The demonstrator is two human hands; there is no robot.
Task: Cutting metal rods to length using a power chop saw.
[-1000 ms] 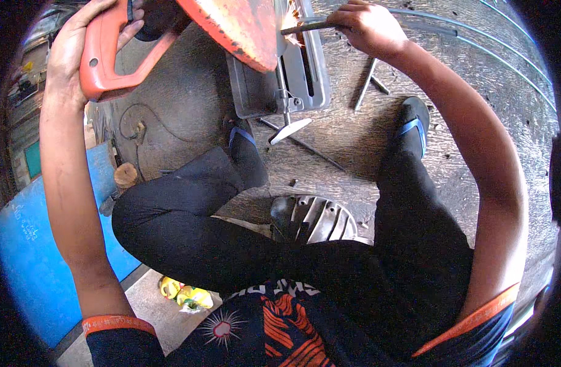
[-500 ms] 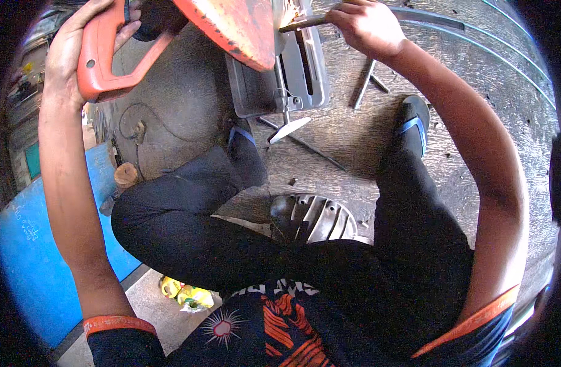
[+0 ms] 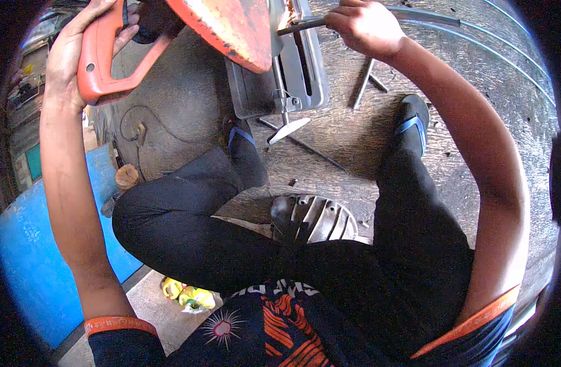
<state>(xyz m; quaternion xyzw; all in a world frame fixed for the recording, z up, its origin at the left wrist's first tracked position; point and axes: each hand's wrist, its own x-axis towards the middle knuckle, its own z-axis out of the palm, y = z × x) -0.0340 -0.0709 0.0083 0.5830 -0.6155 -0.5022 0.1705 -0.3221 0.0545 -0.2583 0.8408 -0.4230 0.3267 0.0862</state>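
Note:
My left hand [image 3: 65, 64] is wrapped round the orange handle [image 3: 98, 70] of a cut-off saw at the upper left. The saw's worn orange blade guard [image 3: 231, 30] slants over its grey base [image 3: 253, 92]. At the top, my right hand [image 3: 369, 29] grips a dark metal bar [image 3: 302, 25], whose near end lies beside the disc. A small orange glow of sparks shows by the disc, above the bar. Below the base, the vise screw ends in a pale crank handle [image 3: 289, 130]. The upper part of the saw is cut off by the frame's edge.
Two short metal pieces [image 3: 362, 85] lie right of the base; a thin rod [image 3: 317, 153] lies below it. Long thin rods [image 3: 507, 46] curve across the upper right. A finned metal casing [image 3: 317, 217] sits between my legs. At left are a cable [image 3: 139, 131] and blue sheet [image 3: 48, 244].
The saw's guard has shifted slightly down and left with my left hand on the handle. The sparks by the disc look smaller. My right hand has barely moved.

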